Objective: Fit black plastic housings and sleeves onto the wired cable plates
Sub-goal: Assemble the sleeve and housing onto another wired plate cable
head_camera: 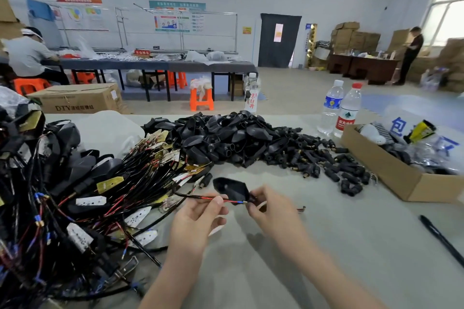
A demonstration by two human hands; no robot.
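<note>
above the worktop [326, 246], the left hand [198, 218] pinched a red-and-black wire [213, 198] while the right hand [266, 208] gripped a black housing [232, 188], the wire's end at its base.

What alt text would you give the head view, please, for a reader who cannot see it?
Over a grey table, a person's left hand pinches a red and black wire while the right hand grips a black housing at the wire's end. Behind lie a heap of housings and sleeves, with a tangle of wired plates to the left.
</note>
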